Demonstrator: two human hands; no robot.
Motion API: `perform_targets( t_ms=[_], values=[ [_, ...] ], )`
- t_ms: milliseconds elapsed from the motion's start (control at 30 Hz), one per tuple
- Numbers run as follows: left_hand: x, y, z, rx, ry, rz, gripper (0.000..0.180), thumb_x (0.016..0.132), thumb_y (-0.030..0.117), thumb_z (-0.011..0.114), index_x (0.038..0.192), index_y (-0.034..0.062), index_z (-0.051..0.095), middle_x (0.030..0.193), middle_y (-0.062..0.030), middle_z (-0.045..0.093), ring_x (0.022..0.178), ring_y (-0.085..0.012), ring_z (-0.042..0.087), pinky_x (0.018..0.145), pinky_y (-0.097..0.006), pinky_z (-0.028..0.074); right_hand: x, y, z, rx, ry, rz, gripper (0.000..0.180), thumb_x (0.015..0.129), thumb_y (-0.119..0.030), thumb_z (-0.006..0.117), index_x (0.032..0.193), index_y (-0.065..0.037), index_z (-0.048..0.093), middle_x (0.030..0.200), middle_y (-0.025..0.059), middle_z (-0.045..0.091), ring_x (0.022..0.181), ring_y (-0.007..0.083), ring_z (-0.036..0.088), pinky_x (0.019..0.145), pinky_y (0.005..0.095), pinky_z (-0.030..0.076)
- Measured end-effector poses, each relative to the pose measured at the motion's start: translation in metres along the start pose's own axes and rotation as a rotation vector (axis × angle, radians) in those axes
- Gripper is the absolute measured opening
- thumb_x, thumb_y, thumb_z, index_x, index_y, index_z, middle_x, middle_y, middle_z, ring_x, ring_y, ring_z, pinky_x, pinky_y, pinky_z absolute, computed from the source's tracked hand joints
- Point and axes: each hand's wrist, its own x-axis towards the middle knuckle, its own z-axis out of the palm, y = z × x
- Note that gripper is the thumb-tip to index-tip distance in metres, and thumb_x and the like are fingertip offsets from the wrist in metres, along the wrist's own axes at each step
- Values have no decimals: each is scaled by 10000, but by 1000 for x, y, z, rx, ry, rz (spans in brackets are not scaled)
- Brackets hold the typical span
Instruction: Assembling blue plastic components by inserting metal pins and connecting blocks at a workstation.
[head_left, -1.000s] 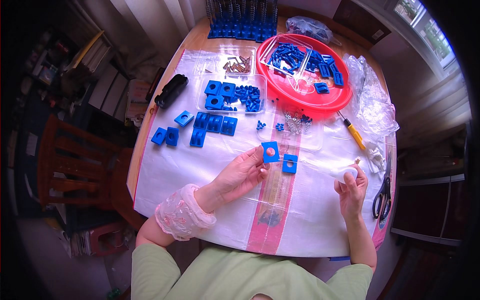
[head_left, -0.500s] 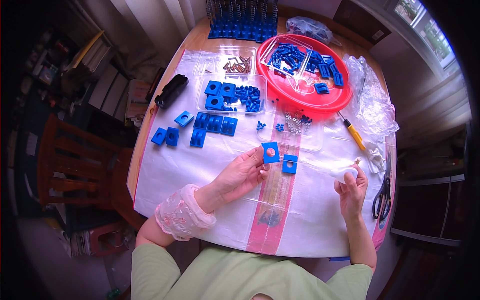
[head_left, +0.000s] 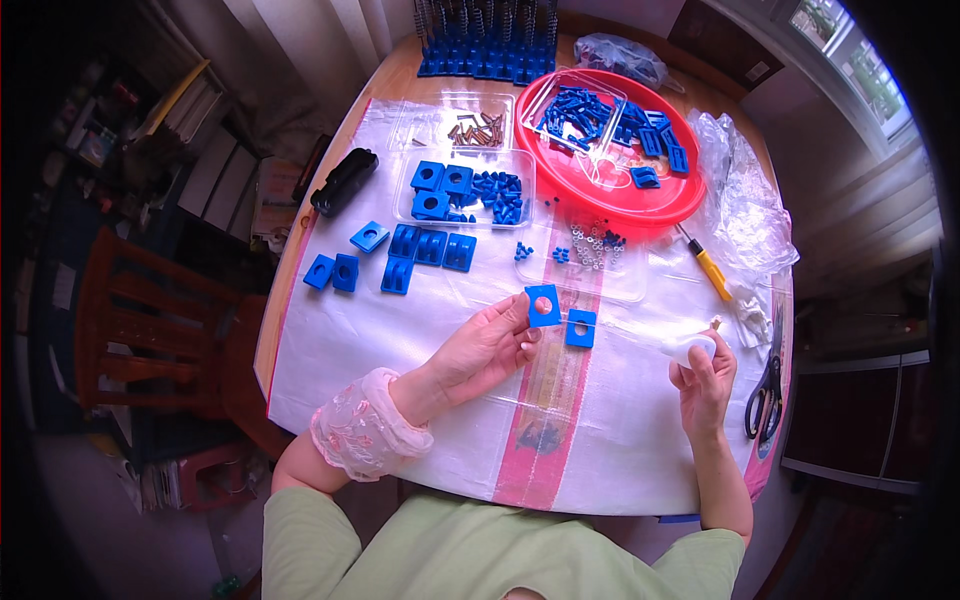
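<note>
You sit at a round wooden table (head_left: 300, 262) covered with a white plastic sheet (head_left: 620, 440) bearing a pink stripe. Left of the table stands a red-brown wooden chair (head_left: 140, 340) on a dim floor, and beyond the chair a cluttered shelf of books and papers (head_left: 150, 120). Behind the table hang pale curtains (head_left: 300, 40). To the table's upper right, daylight enters through a window (head_left: 850, 60); a dark cabinet (head_left: 860, 420) stands at its right.

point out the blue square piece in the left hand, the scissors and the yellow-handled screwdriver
blue square piece (head_left: 544, 305): head view, on its flat face beside the hole
scissors (head_left: 765, 400): head view, on the black handle loops
yellow-handled screwdriver (head_left: 713, 275): head view, on the yellow handle
</note>
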Motion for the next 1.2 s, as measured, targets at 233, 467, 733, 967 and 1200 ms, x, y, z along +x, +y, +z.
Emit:
perform_targets(
  t_ms=[233, 467, 733, 967, 1200],
  values=[
    [-2, 2, 5, -21, 6, -8, 256, 984, 288, 543, 1134, 83, 572, 973, 23, 603, 810, -60, 506, 692, -202, 458, 0, 0, 1, 2, 3, -8, 161, 896, -182, 661, 941, -48, 585, 615, -73, 450, 489, 4, 319, 464, 195, 277],
    [-1, 1, 5, -15, 15, -10, 253, 973, 288, 565, 1121, 83, 585, 967, 29, 602, 801, -60, 499, 691, -201, 449, 0, 0, 0, 4, 7, -7, 174, 894, -196, 671, 941, -55, 582, 615, -75, 450, 491, -1, 331, 466, 186, 308],
    [-1, 1, 3, 7, 5, -12, 278, 991, 306, 521, 1152, 84, 566, 985, 16, 598, 815, -58, 506, 692, -200, 464, -1, 0, 0, 12, 19, 8, 185, 892, -200, 672, 967, -61, 577, 626, -80, 456, 499, -11, 342, 481, 169, 348],
    [0, 0, 1, -12, -7, -11, 250, 985, 285, 546, 1137, 89, 575, 937, 40, 595, 786, -46, 511, 699, -196, 463, -2, -2, -3, 25, -26, 9, 192, 891, -188, 669, 1006, -67, 573, 623, -88, 416, 504, -4, 329, 495, 188, 335],
    [-1, 1, 3, -1, 12, -16, 240, 986, 287, 544, 1119, 91, 586, 931, 40, 598, 787, -50, 522, 700, -200, 464, -2, -1, -2, 30, -20, 16, 191, 892, -178, 663, 1017, -70, 566, 625, -86, 416, 511, -4, 332, 497, 190, 330]
  ],
)
